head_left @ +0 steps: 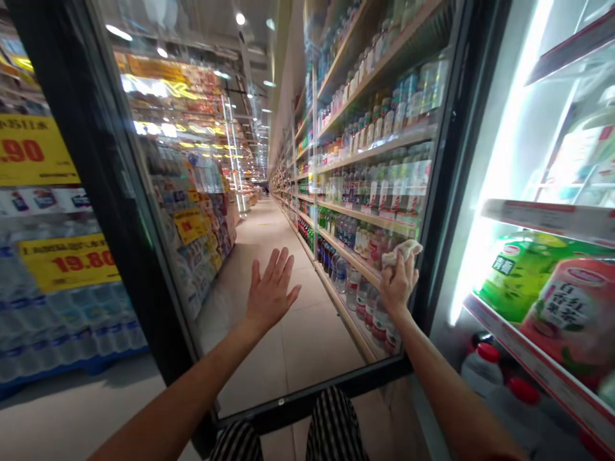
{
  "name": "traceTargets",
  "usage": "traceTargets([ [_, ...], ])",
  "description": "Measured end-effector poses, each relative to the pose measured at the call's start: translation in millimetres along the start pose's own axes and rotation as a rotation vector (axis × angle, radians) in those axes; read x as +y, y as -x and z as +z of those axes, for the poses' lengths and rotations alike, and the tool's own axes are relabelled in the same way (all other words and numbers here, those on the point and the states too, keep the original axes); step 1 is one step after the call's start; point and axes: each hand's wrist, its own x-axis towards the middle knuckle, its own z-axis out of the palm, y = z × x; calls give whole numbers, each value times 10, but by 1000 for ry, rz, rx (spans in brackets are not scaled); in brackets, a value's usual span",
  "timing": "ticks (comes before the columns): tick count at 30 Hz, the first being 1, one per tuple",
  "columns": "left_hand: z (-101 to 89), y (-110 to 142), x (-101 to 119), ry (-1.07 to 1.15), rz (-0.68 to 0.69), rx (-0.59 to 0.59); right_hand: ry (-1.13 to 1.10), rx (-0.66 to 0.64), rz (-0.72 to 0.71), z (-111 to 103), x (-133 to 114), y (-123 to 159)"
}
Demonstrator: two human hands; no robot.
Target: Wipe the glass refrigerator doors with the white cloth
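Observation:
A glass door [288, 333] in a black frame stands open in front of me, tilted in my view. My left hand [271, 288] is spread, fingers apart, at the middle of the pane and holds nothing; whether the palm touches the glass I cannot tell. Near the right side of the frame, my right hand [398, 282] grips a crumpled whitish cloth [403, 252] at the glass. Part of the cloth is hidden behind the fingers. Bottles on shelves [369, 218] show through or in the pane behind this hand.
To the right is a lit cooler with a shelf edge [542, 358], green packs [519, 275], a pink pack [571, 320] and red-capped bottles [483, 368]. Stacked water bottles [72, 326] with yellow price signs [72, 261] stand on the left. My striped-clad knees [334, 426] are beneath the door's lower frame.

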Motion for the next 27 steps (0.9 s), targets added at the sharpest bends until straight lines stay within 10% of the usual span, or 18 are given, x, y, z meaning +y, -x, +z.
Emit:
traceTargets([
  [5,47,196,37,-20,27,-54,-76,-252,-467,-40,-54,369],
  [11,43,324,45,-35,55,-90,12,-18,110,15,234,313],
  [18,31,447,-4,-29,85,-138,-111,-342,-496,-58,-311,975],
  [24,-22,742,-94,-22,163,-170,-18,-127,-123,-34,-309,703],
  [27,-100,847,-84,22,163,-172,-98,-210,-308,-42,-606,759],
])
